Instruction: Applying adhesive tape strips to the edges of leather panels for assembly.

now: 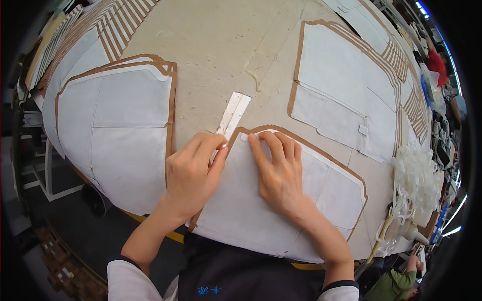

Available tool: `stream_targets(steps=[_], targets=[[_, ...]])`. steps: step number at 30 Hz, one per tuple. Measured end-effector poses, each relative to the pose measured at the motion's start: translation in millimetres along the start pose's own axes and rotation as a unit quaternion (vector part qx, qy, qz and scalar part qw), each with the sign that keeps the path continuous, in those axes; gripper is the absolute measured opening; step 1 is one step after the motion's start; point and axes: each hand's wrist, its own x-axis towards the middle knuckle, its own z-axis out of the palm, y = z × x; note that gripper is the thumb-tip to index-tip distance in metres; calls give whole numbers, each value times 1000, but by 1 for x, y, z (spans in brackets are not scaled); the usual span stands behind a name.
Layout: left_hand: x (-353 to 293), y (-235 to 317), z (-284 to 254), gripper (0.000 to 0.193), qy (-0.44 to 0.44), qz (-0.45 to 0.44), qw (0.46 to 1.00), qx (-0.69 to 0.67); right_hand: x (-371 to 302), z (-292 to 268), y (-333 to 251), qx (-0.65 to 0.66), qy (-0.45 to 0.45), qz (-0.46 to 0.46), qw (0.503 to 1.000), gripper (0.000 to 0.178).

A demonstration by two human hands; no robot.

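Both forearms come up from the lower edge, over a dark garment. Pinched between thumb and forefinger of the left hand [193, 173] is the lower end of a narrow white strip [234, 114], which runs up and away across the counter [211, 45]. Beside it, the right hand [279, 173] grasps nothing: it lies flat, fingers spread, on a white fabric panel [266, 210] backed by a brown card template [357, 175], probably to keep the panel from shifting while the strip is lined up at its top left corner. Similar panels on card lie to the left [125, 135] and upper right [341, 95], with stacks fanned out beyond them (edges only). A tangle of white tape [415, 175] sits at the right. Pale and fibrous, the counter fills most of the view; another person's green sleeve [394, 287] shows at lower right.
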Motion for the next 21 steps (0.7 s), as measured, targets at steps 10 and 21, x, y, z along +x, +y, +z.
stream_targets(steps=[10, 21], targets=[[-19, -14, 2, 29, -10, 121, 991, 53, 6, -6, -8, 19, -31, -9, 999, 58], [-25, -5, 7, 34, -60, 76, 990, 98, -21, -38, 1, 47, -83, -46, 994, 58]])
